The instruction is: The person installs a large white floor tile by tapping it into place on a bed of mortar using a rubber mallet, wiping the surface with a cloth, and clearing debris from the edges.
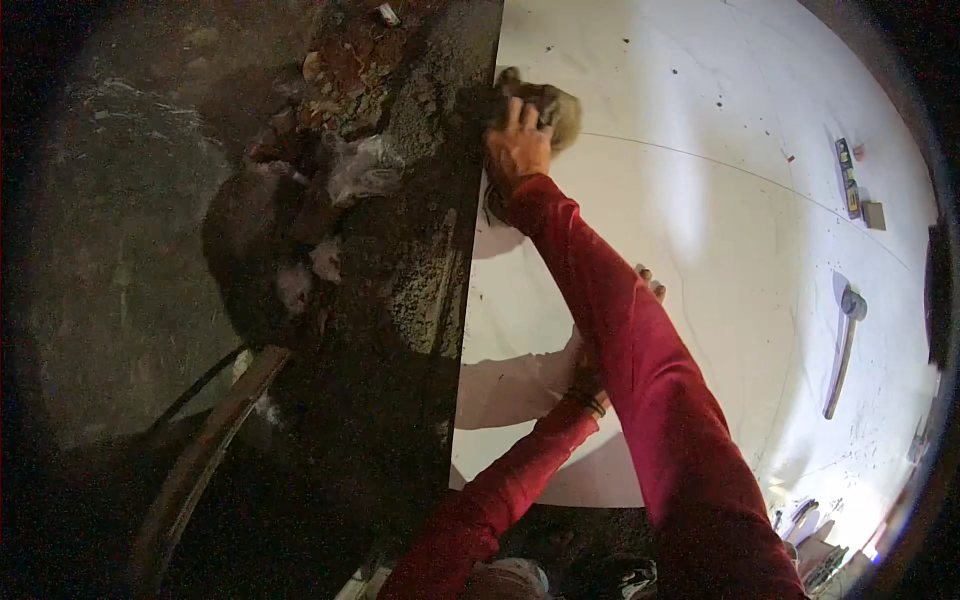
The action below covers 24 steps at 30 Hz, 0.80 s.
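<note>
My right hand (520, 145) is closed on a yellowish-brown sponge (564, 115), pressed against the white tile surface (590, 220) at its far left edge. The sponge looks somewhat blurred, and part of it is hidden under the fingers. My left hand (652, 283) rests on the same tiles nearer to me. The right forearm crosses over it, so only the fingertips and the banded wrist show. Those fingertips look stretched out on the tile with nothing visible in them.
A mallet (852, 305) lies on the tiles at right, with a spirit level (847, 178) and a small block (874, 216) beyond it. Dark mortar (425, 290) borders the tile edge. Left of it are a rubble heap (350, 80) and a curved wooden handle (215, 440).
</note>
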Each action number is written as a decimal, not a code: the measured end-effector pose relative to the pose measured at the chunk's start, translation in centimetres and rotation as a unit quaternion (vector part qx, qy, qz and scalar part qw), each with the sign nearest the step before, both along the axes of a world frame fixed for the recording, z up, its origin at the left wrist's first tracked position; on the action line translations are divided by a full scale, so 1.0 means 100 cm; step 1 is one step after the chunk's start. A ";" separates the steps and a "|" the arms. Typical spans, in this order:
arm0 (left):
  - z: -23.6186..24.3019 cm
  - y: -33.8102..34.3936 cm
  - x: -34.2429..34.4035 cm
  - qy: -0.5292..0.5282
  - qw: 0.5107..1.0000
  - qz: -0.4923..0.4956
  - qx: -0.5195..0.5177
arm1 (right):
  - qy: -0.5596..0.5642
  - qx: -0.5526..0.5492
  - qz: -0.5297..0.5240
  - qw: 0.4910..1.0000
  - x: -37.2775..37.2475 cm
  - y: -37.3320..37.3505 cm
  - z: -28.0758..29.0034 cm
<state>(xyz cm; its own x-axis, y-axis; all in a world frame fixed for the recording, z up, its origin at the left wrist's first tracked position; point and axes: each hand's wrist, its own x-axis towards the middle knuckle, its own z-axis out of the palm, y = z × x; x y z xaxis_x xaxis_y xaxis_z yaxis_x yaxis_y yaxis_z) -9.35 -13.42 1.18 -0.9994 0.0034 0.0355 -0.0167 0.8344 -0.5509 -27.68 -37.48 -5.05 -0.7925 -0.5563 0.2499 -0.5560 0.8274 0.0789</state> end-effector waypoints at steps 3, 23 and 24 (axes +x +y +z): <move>-0.024 -0.018 0.025 0.154 0.872 0.056 0.461 | -0.036 0.023 0.296 0.954 0.013 0.000 0.046; 0.080 -0.062 0.313 0.456 0.619 0.334 0.545 | -0.236 -0.125 0.420 0.867 0.370 0.301 -0.002; 0.082 -0.061 0.336 0.459 0.622 0.334 0.539 | -0.235 -0.130 0.424 0.865 0.400 0.316 0.015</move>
